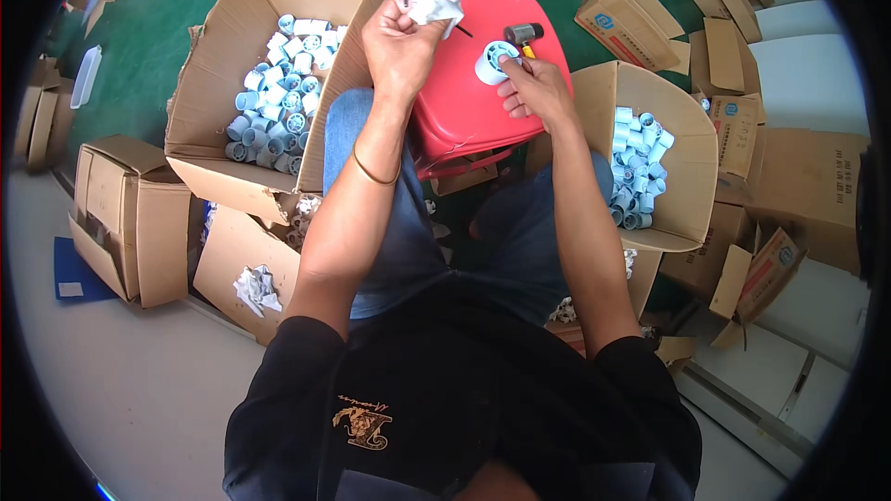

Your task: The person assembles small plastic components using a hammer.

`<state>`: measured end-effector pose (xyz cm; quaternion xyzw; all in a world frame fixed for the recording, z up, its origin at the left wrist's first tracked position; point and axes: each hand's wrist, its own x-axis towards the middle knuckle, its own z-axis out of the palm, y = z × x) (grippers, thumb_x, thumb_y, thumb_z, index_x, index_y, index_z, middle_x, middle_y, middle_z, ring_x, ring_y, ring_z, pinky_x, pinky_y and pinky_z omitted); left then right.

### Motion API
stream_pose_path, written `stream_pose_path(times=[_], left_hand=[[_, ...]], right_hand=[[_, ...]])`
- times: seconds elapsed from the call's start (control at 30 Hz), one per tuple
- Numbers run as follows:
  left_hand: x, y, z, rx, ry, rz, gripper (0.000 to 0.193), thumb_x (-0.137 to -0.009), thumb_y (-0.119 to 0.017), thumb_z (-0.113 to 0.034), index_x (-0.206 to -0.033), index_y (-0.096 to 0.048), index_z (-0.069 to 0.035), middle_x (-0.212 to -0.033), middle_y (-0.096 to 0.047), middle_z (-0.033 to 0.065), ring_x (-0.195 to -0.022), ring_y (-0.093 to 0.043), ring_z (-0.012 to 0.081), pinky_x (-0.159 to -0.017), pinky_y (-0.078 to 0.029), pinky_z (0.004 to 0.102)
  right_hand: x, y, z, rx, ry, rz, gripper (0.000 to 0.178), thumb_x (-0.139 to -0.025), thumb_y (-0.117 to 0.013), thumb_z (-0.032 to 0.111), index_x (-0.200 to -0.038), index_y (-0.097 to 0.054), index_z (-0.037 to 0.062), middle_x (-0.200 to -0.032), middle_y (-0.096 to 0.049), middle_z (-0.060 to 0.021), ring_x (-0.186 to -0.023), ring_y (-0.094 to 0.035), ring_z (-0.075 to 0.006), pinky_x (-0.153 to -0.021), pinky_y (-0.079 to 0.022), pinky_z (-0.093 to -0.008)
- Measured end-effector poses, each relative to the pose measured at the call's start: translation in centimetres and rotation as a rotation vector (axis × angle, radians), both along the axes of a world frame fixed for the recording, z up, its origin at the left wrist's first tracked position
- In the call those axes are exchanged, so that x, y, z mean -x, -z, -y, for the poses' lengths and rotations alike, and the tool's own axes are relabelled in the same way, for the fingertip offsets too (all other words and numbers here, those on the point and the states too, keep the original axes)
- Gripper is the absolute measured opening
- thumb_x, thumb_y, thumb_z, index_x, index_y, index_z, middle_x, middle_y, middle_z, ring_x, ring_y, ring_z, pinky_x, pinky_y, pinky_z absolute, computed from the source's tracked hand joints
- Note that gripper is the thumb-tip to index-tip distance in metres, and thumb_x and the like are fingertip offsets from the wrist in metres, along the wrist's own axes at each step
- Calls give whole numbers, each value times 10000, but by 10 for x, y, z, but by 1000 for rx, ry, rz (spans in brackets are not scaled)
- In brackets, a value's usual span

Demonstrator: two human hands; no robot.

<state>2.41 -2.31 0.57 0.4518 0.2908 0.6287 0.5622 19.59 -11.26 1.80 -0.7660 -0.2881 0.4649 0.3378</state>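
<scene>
My left hand [399,51] is closed on a crumpled white cloth [432,8] above the far left of a red stool [464,116]. A thin black rod [463,32] pokes out below the cloth; what it belongs to is hidden. Between the thumb and fingers of my right hand [538,93] is a light blue plastic cylinder [489,65], its spoked end facing up. Just beyond that hand a hammer [522,34] with a dark head and a yellow handle lies on the stool, its handle partly covered by my fingers.
At the left, an open carton [209,97] holds many light blue cylinders [278,102]. Another open carton [687,158] with similar cylinders [639,167] stands at the right. Crumpled white cloth [257,289] lies on cardboard at lower left. More cartons [631,23] crowd the right side.
</scene>
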Motion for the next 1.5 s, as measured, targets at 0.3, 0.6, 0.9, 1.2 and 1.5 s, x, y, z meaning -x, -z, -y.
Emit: stream_pose_path(times=[0.3,0.6,0.9,1.2,1.5], left_hand=[[18,-5,-9,-57,-220,85,162,-788,-674,76,-897,-582,0,-768,-680,93,-599,-614,112,-540,-487,182],[37,30,-27,469,-88,62,195,-792,-679,4,-952,-577,-40,-766,-605,97,-597,-535,130,-492,-446,220],[71,43,-55,345,292,87,351,-947,-619,-164,-1248,-543,0,-1071,-630,176,-932,-640,222,-782,-553,266],[65,21,-54,547,222,-59,259,-948,-616,-147,-1122,-574,39,-888,-650,115,-772,-633,191,-743,-538,273],[42,26,-47,442,134,-170,265,-955,-605,-136,-1136,-559,52,-918,-641,130,-749,-623,193,-726,-528,269]], right_hand=[[24,8,-5,-271,102,5,347,-941,-559,183,-1196,-592,-50,-740,-645,-91,-489,-570,-110,-429,-472,-198],[122,-96,-91,-819,-300,299,447,-800,-694,204,-1196,-616,12,-811,-700,-108,-602,-632,-227,-543,-534,-333],[-14,-67,37,-1114,-25,490,239,-767,-669,38,-994,-734,71,-785,-723,-45,-574,-608,-141,-527,-457,-250],[-301,222,234,595,122,280,860,-669,-779,152,-1443,-405,143,-1231,-598,-159,-870,-628,-322,-702,-557,-476],[-236,330,211,417,331,572,651,-667,-729,91,-1279,-506,100,-1120,-605,-165,-952,-598,-357,-811,-507,-420]])
